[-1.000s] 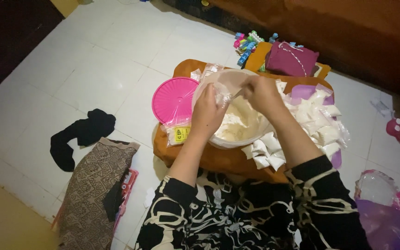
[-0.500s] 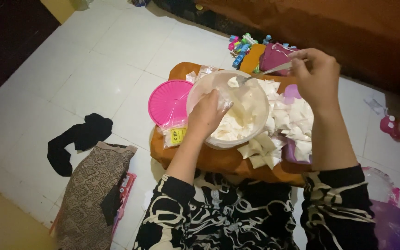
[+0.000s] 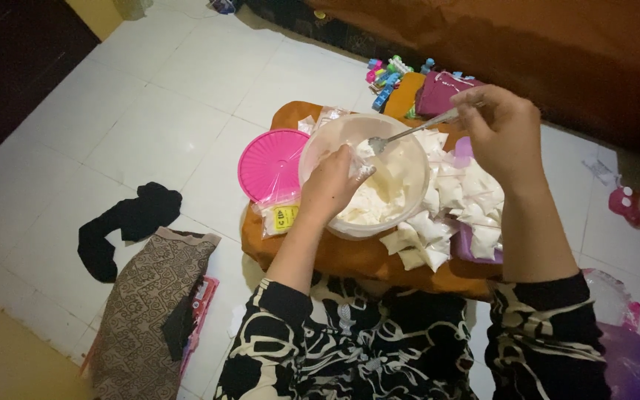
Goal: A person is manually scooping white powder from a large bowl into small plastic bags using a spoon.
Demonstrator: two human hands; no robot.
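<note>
Spoon (image 3: 409, 133) seemingly lower over bowl (image 3: 320, 148)

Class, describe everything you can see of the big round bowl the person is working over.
The bowl is round, pale and translucent, probably plastic, and stands upright on an orange cushion. It holds a creamy white mass. The left hand holds a small clear bag over its near rim; the right hand holds a metal spoon over it. A pink lid lies left, filled packets right.

A home's living space — white tiled floor (image 3: 187, 81), scattered toys (image 3: 387, 74), a black sock (image 3: 124, 222) lying about.
</note>
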